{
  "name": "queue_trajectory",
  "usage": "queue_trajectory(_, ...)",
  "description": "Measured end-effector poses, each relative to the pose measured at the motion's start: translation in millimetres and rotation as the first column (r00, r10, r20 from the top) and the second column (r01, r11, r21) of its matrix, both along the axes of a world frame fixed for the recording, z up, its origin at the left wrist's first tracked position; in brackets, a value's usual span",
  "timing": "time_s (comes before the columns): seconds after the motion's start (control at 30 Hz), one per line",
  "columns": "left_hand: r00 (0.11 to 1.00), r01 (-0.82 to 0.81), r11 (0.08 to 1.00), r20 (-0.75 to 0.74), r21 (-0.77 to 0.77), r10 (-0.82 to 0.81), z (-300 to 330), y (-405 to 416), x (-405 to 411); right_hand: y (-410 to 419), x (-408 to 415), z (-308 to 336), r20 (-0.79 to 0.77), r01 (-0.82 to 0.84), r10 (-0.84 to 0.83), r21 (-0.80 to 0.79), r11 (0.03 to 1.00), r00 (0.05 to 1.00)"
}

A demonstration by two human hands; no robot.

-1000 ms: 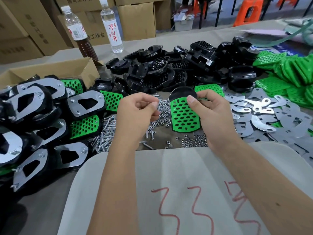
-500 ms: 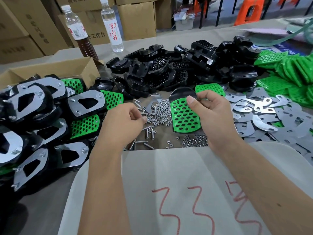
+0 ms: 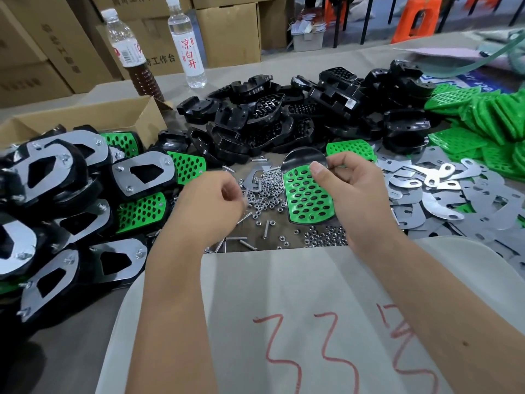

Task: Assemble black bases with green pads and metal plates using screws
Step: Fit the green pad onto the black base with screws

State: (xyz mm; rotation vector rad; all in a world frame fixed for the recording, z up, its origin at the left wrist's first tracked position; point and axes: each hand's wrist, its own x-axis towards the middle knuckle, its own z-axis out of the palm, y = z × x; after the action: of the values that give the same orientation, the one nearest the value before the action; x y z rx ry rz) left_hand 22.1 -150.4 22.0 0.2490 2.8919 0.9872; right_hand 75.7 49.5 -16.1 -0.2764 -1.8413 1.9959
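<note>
My right hand (image 3: 350, 194) grips a black base with a green perforated pad (image 3: 308, 194) on it, holding it above the table at centre. My left hand (image 3: 216, 200) hovers over loose screws (image 3: 235, 241) and nuts (image 3: 267, 191), its fingers curled and pinching what looks like a screw; the tip is blurred. Bare black bases (image 3: 284, 118) are heaped behind. Green pads (image 3: 488, 118) pile up at the right, with metal plates (image 3: 454, 191) spread beneath them.
Finished assemblies (image 3: 68, 200) with plates screwed on are stacked at the left. A cardboard box (image 3: 85, 118) and two bottles (image 3: 187, 44) stand behind them. A white sheet (image 3: 284, 322) with red marks covers the near table edge.
My left hand dropped from beside the held base down and left to the screws, then lifted a little back toward the nuts. The right hand stayed holding the base.
</note>
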Motion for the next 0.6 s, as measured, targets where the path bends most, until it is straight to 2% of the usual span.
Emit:
queue_trajectory(0.03, 1.000, 0.009, 0.991, -0.019, 0.133, -0.006, 0.2, -0.8, -2.4, 0.0, 0.0, 0.1, -0.002, -0.001, 0.001, 0.006, 1.000, 1.000)
queue_trajectory(0.1, 0.996, 0.069, 0.899, 0.026, 0.433, -0.089, 1.3, 3.7, -1.6, -0.4, 0.3, 0.6, -0.005, 0.004, -0.004, 0.022, 1.000, 1.000)
queue_trajectory(0.17, 0.984, 0.146, 0.814, 0.000, 0.562, -0.176, -0.8, 13.7, 1.2, -1.4, 0.2, 1.1, -0.009, 0.021, -0.021, 0.038, 0.999, 1.000)
queue_trajectory(0.33, 0.986, 0.159, 0.751, -0.066, 0.641, -0.152, -13.5, 39.1, 1.9, -0.9, 0.7, 0.7, -0.017, 0.030, -0.029, 0.061, 0.998, 0.999)
queue_trajectory(0.6, 0.978, 0.111, 0.764, -0.207, 0.635, 0.030, -21.8, 45.9, -0.1, 0.5, -0.1, -2.5, -0.031, 0.040, -0.037, 0.087, 0.995, 0.999)
